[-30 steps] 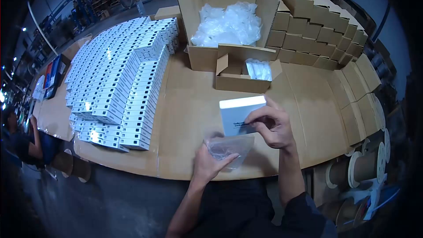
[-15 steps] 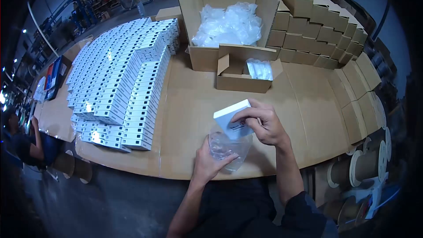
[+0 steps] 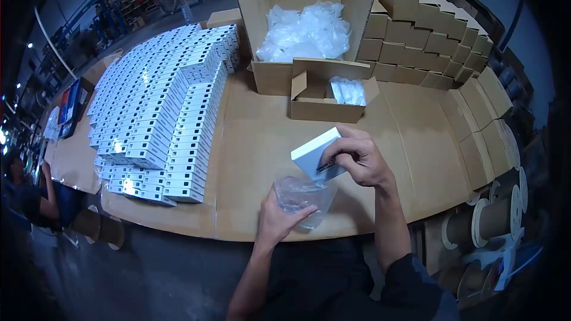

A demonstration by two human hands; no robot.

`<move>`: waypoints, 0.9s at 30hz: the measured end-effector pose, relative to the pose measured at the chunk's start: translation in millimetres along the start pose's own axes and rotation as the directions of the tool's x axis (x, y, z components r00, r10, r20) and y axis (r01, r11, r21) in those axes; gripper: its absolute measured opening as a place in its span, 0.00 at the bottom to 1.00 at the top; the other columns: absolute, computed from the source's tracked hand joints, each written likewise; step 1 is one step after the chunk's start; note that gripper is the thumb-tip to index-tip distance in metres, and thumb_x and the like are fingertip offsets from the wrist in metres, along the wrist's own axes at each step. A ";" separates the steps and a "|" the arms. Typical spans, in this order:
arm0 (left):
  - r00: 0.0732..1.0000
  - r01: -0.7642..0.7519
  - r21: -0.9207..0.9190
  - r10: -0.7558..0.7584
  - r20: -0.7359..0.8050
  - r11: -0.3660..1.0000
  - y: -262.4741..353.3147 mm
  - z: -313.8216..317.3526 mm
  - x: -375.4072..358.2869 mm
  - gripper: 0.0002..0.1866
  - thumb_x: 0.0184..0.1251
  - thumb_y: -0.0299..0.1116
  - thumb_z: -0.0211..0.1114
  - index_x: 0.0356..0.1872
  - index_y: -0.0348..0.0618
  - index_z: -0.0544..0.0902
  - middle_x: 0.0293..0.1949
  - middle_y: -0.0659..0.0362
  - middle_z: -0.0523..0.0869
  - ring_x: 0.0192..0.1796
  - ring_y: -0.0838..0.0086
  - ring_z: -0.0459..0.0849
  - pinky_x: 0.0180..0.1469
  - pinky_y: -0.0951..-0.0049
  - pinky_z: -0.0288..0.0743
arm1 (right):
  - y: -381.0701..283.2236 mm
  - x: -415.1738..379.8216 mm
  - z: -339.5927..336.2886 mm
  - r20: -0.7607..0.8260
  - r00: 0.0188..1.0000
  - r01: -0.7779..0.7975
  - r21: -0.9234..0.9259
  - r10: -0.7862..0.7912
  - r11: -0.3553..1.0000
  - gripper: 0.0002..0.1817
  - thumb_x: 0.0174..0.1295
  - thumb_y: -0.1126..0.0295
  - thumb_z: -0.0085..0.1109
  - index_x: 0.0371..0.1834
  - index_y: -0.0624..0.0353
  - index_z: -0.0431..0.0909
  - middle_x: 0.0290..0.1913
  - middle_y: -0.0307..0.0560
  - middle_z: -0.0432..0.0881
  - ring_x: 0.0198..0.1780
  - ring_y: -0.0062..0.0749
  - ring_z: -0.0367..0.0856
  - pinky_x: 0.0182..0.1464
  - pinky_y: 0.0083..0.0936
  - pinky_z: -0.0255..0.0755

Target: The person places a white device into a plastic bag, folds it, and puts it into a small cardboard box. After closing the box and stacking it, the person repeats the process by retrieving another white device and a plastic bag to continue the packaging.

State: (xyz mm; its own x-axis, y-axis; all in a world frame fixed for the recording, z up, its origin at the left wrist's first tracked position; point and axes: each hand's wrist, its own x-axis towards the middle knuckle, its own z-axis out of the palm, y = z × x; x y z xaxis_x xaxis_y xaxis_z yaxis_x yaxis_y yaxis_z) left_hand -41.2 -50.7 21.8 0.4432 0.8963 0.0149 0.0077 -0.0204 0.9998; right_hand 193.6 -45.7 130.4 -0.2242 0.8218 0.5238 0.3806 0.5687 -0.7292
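Pinched in my right hand [image 3: 360, 157] is a small white box [image 3: 315, 151] with dark print, tilted so that one corner points down. Just below it, my left hand [image 3: 281, 217] grips a clear plastic bag [image 3: 303, 195], thumb across the front and fingers behind. The bag's upper edge stands wide, and the box's lower corner overlaps it in this view. Both hands are over the near part of the cardboard-covered table [image 3: 256, 148].
Stacked white boxes [image 3: 160, 95] fill the table's left. Behind stands a large carton [image 3: 276, 83] of plastic bags [image 3: 306, 30], with a smaller carton [image 3: 324, 111] holding bagged items in front. Brown boxes [image 3: 416, 41] are piled at right. A person [image 3: 38, 196] sits far left.
The white box has shifted slightly right and up with my right hand. The bag, in my left hand, has moved slightly left and its mouth looks wider.
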 end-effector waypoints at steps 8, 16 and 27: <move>0.999 -0.033 0.073 0.035 -0.022 0.997 -5.5 -3.9 2.2 0.37 0.49 0.29 0.89 0.59 0.34 0.78 0.49 0.55 0.89 0.51 0.74 0.88 0.56 0.70 0.84 | 6.7 -4.6 -1.5 0.108 0.991 -0.090 0.073 0.082 0.993 0.13 0.53 0.83 0.50 0.32 0.63 0.86 0.35 0.46 0.82 0.36 0.36 0.80 0.39 0.31 0.74; 1.000 -0.007 0.016 0.007 -0.030 1.000 -6.9 -1.9 2.2 0.39 0.51 0.31 0.87 0.64 0.34 0.76 0.53 0.52 0.88 0.55 0.71 0.88 0.58 0.67 0.83 | 9.8 -3.1 27.9 0.126 0.975 -0.201 0.149 0.183 0.968 0.15 0.74 0.75 0.51 0.56 0.59 0.87 0.46 0.50 0.85 0.48 0.36 0.84 0.55 0.31 0.76; 0.992 0.028 -0.559 -0.093 -0.087 0.828 -42.4 0.4 6.1 0.21 0.86 0.39 0.56 0.68 0.33 0.74 0.56 0.56 0.86 0.56 0.76 0.85 0.60 0.71 0.79 | 20.6 -32.3 45.5 0.190 0.903 -0.429 0.392 0.385 0.814 0.24 0.79 0.69 0.49 0.75 0.64 0.72 0.70 0.50 0.78 0.69 0.38 0.77 0.75 0.35 0.65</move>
State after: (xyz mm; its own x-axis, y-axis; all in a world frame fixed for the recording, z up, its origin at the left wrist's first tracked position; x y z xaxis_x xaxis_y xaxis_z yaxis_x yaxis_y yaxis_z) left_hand -38.5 -44.5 -20.5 0.3608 0.9295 -0.0766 -0.4825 0.2563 0.8376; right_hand 167.8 -58.8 78.4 -0.2262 0.9680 0.1086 0.0547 0.1239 -0.9908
